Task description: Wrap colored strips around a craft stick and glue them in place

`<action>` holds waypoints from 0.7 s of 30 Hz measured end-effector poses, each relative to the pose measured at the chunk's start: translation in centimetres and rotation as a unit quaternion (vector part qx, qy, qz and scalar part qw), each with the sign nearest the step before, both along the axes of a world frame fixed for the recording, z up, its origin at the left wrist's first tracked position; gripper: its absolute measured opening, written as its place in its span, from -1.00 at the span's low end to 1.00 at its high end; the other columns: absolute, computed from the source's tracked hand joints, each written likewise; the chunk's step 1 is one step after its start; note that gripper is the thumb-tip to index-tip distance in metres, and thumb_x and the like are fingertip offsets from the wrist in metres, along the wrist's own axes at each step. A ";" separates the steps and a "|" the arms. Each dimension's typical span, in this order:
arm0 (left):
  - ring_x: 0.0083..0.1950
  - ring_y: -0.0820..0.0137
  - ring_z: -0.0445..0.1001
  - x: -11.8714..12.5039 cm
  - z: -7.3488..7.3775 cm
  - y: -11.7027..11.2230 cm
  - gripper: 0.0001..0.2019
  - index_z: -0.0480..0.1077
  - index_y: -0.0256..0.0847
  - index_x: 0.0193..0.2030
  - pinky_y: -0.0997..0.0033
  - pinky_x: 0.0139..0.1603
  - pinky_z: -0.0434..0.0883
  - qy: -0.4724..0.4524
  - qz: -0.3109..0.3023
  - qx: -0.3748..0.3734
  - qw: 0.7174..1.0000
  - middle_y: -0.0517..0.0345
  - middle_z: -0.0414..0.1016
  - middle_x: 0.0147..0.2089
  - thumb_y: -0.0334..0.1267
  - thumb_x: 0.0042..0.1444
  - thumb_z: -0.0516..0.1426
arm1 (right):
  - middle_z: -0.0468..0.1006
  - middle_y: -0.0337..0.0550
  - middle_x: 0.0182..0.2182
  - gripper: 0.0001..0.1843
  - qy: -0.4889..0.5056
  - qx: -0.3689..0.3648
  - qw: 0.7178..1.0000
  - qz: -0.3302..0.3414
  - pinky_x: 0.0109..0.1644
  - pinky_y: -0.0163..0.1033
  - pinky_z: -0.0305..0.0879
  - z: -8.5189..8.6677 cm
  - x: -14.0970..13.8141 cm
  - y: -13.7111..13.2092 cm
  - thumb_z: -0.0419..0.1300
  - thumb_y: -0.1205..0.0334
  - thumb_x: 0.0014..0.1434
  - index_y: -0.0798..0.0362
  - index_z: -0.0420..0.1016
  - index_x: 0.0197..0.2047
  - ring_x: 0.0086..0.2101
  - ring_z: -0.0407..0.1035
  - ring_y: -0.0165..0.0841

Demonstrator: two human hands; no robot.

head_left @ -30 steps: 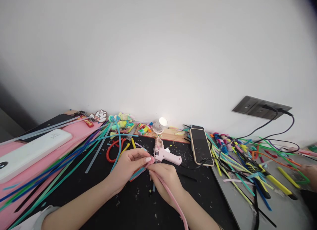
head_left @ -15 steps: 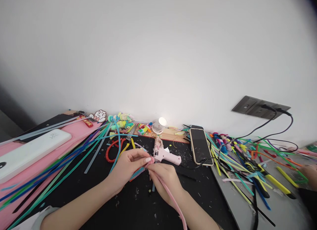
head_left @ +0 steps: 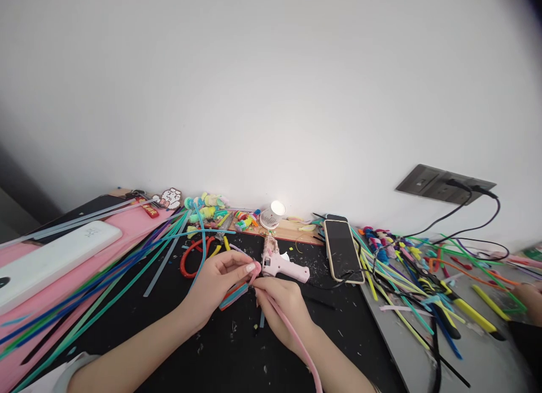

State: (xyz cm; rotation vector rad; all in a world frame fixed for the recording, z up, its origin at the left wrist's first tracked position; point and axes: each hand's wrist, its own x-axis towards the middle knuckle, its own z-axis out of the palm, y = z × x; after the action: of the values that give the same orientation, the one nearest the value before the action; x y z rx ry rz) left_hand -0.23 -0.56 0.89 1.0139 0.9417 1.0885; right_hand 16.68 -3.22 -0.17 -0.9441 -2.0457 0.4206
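Both of my hands meet over the black mat (head_left: 237, 348). My left hand (head_left: 220, 283) pinches the curled end of a pink pipe cleaner (head_left: 292, 339) between thumb and forefinger. My right hand (head_left: 282, 305) grips the same pink strip just below, fingers closed, and the rest of the strip trails back over my right wrist toward the bottom edge. A pink glue gun (head_left: 282, 263) lies just beyond my fingertips. Short blue and red strips (head_left: 232, 295) lie under my left hand.
Long blue, green and grey strips (head_left: 110, 269) fan out at left over a pink board (head_left: 63, 285) bearing a white case (head_left: 51, 260). A phone (head_left: 342, 249) lies right of the glue gun. Red-handled pliers (head_left: 192, 256), a tape roll (head_left: 272, 215), tangled coloured strips (head_left: 423, 269), and another person's hand (head_left: 529, 297) are nearby.
My left thumb and forefinger have shifted slightly left and up, rolling the pink end tighter. My right hand has barely moved.
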 end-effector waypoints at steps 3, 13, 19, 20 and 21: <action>-0.28 0.34 0.55 0.0 0.1 0.0 -0.82 0.54 -0.20 -0.35 0.32 -0.09 0.50 -0.007 0.004 0.007 1.000 0.13 0.63 -0.34 -0.16 -0.03 0.34 | 0.52 -0.20 -0.53 -0.78 0.016 -0.035 0.999 -0.013 -0.43 -0.32 0.32 0.1 0.1 0.0 0.04 0.33 0.27 0.08 0.53 -0.25 -0.55 0.37 -0.40; -0.19 0.30 0.58 -0.2 0.0 0.0 -0.84 0.58 -0.19 -0.32 0.34 -0.05 0.51 -0.008 0.016 0.009 1.000 0.08 0.66 -0.27 -0.17 0.00 0.34 | 0.45 -0.26 -0.59 -0.70 0.061 -0.120 0.990 -0.043 -0.44 -0.33 0.21 0.6 0.1 0.2 0.03 0.20 0.30 0.06 0.42 -0.43 -0.55 0.29 -0.41; -0.24 0.33 0.54 -0.2 -0.4 0.1 -0.87 0.62 -0.14 -0.37 0.46 -0.20 0.49 0.036 0.009 0.025 0.999 0.11 0.65 -0.29 -0.15 -0.02 0.34 | 0.45 -0.28 -0.58 -0.76 0.078 -0.152 0.985 -0.025 -0.45 -0.33 0.19 0.5 0.0 0.2 0.05 0.22 0.28 0.07 0.45 -0.37 -0.56 0.27 -0.42; -0.26 0.34 0.54 -0.2 -0.4 0.1 -0.87 0.63 -0.14 -0.38 0.47 -0.22 0.49 0.044 0.009 0.030 0.999 0.11 0.65 -0.29 -0.15 -0.03 0.34 | 0.44 -0.28 -0.58 -0.76 0.077 -0.155 0.984 -0.030 -0.44 -0.33 0.20 0.4 0.0 0.2 0.05 0.22 0.28 0.06 0.44 -0.38 -0.56 0.27 -0.42; -0.27 0.34 0.53 -0.2 -0.5 0.2 -0.87 0.63 -0.13 -0.38 0.47 -0.24 0.48 0.051 0.011 0.035 0.998 0.11 0.65 -0.29 -0.15 -0.02 0.34 | 0.43 -0.28 -0.58 -0.76 0.074 -0.157 0.984 -0.037 -0.43 -0.33 0.20 0.3 0.0 0.3 0.05 0.22 0.28 0.06 0.42 -0.40 -0.56 0.27 -0.42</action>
State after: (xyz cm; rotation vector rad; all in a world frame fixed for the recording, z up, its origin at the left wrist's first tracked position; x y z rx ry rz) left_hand -0.41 -0.39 0.40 1.1281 1.0047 1.1028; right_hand 16.72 -2.95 0.14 -1.1350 -1.8349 0.7666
